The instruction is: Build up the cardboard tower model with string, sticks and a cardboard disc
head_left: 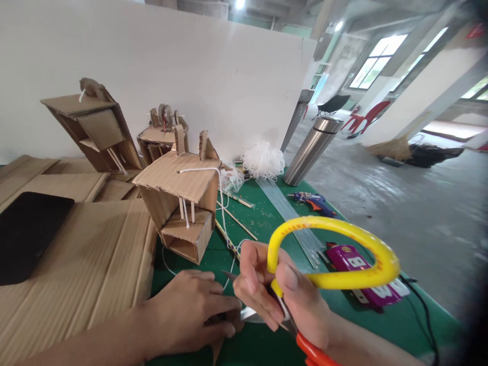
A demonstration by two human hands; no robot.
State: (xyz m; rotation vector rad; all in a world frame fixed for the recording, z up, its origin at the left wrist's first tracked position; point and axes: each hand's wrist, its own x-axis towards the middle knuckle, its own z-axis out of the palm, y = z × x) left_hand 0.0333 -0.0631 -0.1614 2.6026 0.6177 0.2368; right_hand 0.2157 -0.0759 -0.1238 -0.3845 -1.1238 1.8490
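Single head cam, worn by the person, facing fwd & down over a green tabletop [247, 351]. V. close to the bare left hand [186, 307] & bare right hand [303, 300], both at the near side. Mid-dist.: an open-fronted brown corrugated-cardboard box [171, 184]. Far L, view's blocked by a wide flat white panel [171, 61]; far R, it runs past the table to a grey concrete floor [362, 188] & bright, tilted-looking windows [377, 63].

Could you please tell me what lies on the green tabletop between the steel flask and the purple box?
A blue-and-orange glue gun lies there, as the head view shows.
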